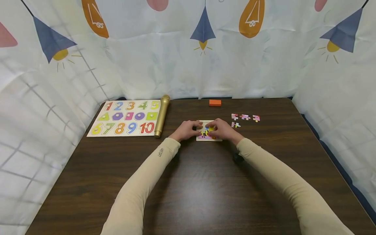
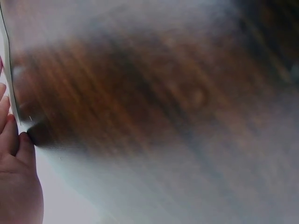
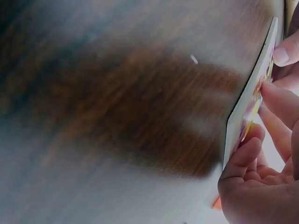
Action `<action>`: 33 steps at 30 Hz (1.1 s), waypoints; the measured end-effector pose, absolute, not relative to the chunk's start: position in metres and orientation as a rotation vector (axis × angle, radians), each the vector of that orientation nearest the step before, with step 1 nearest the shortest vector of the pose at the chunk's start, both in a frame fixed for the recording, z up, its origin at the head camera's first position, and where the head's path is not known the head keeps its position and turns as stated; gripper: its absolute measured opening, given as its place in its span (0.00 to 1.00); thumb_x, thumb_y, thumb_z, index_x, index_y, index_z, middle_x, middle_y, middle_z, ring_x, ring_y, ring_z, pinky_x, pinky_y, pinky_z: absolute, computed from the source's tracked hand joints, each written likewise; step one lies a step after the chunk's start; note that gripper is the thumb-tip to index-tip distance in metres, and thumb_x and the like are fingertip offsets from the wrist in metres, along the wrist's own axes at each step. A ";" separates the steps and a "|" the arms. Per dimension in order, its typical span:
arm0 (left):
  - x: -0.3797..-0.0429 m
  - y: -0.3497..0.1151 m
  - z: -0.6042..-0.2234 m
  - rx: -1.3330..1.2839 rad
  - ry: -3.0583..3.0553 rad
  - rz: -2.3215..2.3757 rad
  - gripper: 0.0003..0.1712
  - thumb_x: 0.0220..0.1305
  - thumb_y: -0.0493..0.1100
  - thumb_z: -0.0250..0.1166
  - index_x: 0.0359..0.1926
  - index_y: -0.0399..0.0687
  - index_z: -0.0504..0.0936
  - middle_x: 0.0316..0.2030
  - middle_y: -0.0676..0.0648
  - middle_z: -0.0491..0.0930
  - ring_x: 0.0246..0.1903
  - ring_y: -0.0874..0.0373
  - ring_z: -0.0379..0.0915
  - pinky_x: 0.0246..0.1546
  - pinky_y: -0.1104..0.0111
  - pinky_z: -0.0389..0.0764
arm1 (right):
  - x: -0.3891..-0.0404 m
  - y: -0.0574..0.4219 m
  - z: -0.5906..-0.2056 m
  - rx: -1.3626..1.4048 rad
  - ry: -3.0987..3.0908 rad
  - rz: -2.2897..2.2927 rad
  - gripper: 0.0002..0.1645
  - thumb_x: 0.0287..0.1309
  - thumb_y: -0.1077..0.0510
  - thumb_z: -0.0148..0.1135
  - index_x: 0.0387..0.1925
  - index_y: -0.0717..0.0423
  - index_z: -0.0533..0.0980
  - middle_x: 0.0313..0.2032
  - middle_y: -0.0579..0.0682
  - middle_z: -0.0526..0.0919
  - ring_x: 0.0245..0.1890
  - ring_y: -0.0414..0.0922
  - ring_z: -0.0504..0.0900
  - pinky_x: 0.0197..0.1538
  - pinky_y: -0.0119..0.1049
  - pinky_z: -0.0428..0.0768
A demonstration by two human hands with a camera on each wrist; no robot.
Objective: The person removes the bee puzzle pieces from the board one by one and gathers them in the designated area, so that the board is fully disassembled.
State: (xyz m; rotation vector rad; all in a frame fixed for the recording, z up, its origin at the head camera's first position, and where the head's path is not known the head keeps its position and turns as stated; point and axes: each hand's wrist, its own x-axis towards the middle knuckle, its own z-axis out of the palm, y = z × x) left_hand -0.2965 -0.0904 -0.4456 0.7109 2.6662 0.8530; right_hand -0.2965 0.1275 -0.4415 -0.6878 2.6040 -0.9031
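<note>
Both hands work at a small jigsaw puzzle board (image 1: pixel 209 139), pale-framed with pink, yellow and blue pieces in it. My left hand (image 1: pixel 188 131) grips the board's left side, its thumb on the picture and index finger near the upper left. From the right my right hand (image 1: pixel 224 130) reaches over the board, thumb and index finger pinching a yellow puzzle piece (image 3: pixel 254 112). Fingers cover much of the picture. In the right wrist view the board (image 3: pixel 230 128) shows edge-on. The left wrist view catches only the left hand (image 2: pixel 18 182) at the board's edge.
Loose puzzle pieces (image 1: pixel 245 117) lie right of the board. An orange block (image 1: pixel 215 102) sits near the back edge of the dark wooden table (image 1: pixel 199 195). At left are a number-and-shape board (image 1: pixel 124 123) and a gold microphone-like cylinder (image 1: pixel 162 116). A printed curtain (image 1: pixel 176 65) surrounds the table.
</note>
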 end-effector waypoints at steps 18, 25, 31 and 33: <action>-0.297 -0.089 -0.443 0.691 2.670 0.835 0.22 0.64 0.44 0.68 0.57 0.44 0.82 0.65 0.50 0.72 0.69 0.54 0.60 0.68 0.60 0.61 | -0.296 0.126 -0.438 -0.660 2.598 -0.898 0.22 0.61 0.59 0.66 0.56 0.58 0.77 0.49 0.58 0.72 0.43 0.51 0.72 0.45 0.43 0.75; -0.299 -0.089 -0.443 0.698 2.674 0.839 0.22 0.64 0.45 0.68 0.57 0.44 0.82 0.65 0.50 0.72 0.69 0.54 0.60 0.68 0.59 0.61 | -0.297 0.126 -0.438 -0.622 2.591 -0.914 0.22 0.61 0.59 0.67 0.57 0.57 0.77 0.49 0.58 0.72 0.44 0.52 0.71 0.46 0.43 0.74; -0.298 -0.089 -0.443 0.694 2.671 0.821 0.22 0.64 0.45 0.68 0.58 0.44 0.82 0.65 0.50 0.72 0.68 0.53 0.61 0.68 0.59 0.61 | -0.299 0.127 -0.440 -0.650 2.570 -0.903 0.24 0.61 0.58 0.67 0.58 0.58 0.77 0.50 0.58 0.73 0.46 0.52 0.69 0.47 0.43 0.73; -0.297 -0.089 -0.443 0.691 2.669 0.823 0.22 0.64 0.44 0.68 0.57 0.44 0.82 0.65 0.50 0.72 0.68 0.53 0.61 0.68 0.58 0.62 | -0.300 0.127 -0.440 -0.662 2.558 -0.908 0.24 0.61 0.58 0.67 0.58 0.58 0.77 0.50 0.57 0.73 0.46 0.52 0.68 0.47 0.43 0.73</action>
